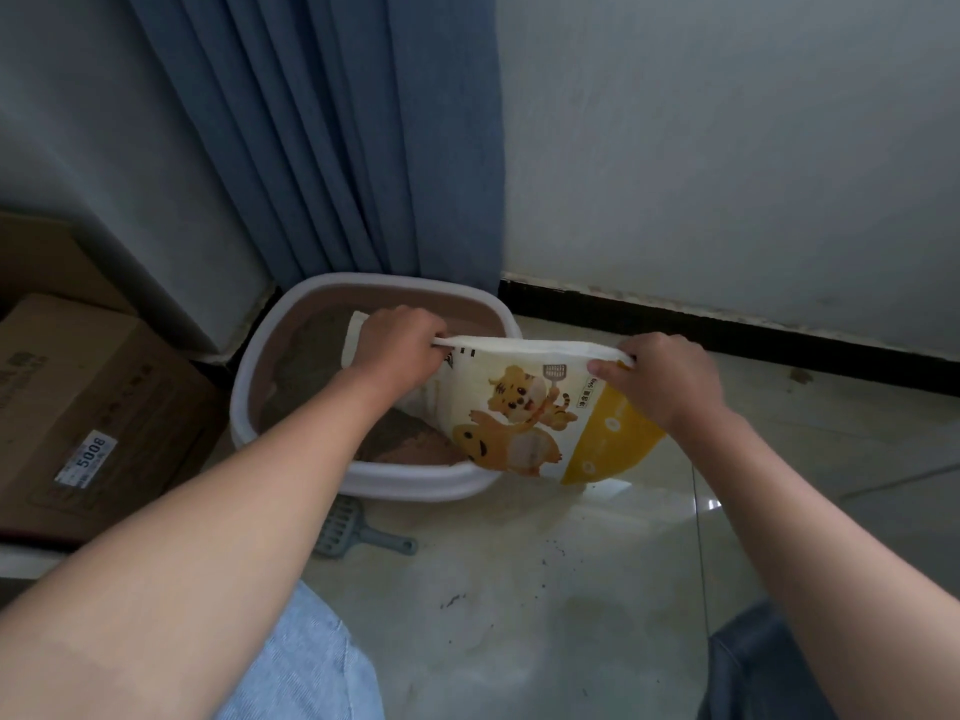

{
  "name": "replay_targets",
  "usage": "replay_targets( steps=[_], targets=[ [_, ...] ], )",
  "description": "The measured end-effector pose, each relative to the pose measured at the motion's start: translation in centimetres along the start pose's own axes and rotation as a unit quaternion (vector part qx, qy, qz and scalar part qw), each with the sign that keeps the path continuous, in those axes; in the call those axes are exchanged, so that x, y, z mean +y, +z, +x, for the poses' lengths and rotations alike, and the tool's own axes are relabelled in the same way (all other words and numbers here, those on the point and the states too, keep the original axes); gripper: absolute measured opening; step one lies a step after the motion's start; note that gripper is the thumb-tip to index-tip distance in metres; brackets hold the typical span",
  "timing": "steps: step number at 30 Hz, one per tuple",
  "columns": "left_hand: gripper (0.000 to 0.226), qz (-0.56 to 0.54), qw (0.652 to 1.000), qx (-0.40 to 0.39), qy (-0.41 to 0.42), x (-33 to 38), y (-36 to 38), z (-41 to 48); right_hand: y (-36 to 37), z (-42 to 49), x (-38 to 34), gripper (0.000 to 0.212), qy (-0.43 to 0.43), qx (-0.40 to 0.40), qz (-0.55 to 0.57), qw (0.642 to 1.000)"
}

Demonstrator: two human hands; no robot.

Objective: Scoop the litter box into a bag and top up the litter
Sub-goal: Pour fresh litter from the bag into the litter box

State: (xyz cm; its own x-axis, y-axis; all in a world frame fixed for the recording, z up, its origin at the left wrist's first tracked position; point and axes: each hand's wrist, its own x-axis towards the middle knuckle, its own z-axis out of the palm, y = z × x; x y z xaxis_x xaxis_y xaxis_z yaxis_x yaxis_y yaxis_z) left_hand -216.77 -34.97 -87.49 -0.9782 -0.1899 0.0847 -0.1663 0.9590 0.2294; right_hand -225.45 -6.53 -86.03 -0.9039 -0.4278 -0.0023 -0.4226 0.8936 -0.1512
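A white and yellow litter bag (pixel 524 413) with a cartoon tiger hangs over the right side of the white-rimmed litter box (pixel 415 485). My left hand (pixel 400 345) grips the bag's top edge at its left end, above the box. My right hand (pixel 660 376) pinches the same edge at its right end, just outside the box. Grey-brown litter (pixel 405 439) lies inside the box, partly hidden by my left arm and the bag. A pale blue slotted scoop (pixel 358 532) lies on the floor in front of the box.
Cardboard boxes (pixel 88 407) stand to the left of the litter box. A blue curtain (pixel 332 137) hangs behind it, against the wall. Litter crumbs (pixel 452 600) are scattered on the glossy tile floor. My knees show at the bottom edge.
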Motion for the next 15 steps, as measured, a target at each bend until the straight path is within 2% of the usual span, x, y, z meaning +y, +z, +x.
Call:
replay_targets(
  steps=[4,8,12,15],
  targets=[
    [0.011,0.003,0.999,-0.011,0.030,1.0,0.2,0.4,0.9,-0.2,0.8,0.040,0.030,-0.055,0.007,0.998],
    [0.012,0.013,0.999,-0.003,0.046,2.3,-0.1,0.9,0.9,-0.4,0.7,0.042,0.055,-0.068,-0.008,0.996],
    [0.017,0.030,0.997,0.006,0.065,3.6,-0.5,0.9,1.0,-0.6,-1.9,0.059,-0.007,-0.035,0.036,0.999],
    [0.017,0.042,0.995,0.018,0.085,4.6,-0.8,0.9,1.1,-0.2,-4.6,0.051,-0.077,-0.002,0.048,0.996]
  ],
)
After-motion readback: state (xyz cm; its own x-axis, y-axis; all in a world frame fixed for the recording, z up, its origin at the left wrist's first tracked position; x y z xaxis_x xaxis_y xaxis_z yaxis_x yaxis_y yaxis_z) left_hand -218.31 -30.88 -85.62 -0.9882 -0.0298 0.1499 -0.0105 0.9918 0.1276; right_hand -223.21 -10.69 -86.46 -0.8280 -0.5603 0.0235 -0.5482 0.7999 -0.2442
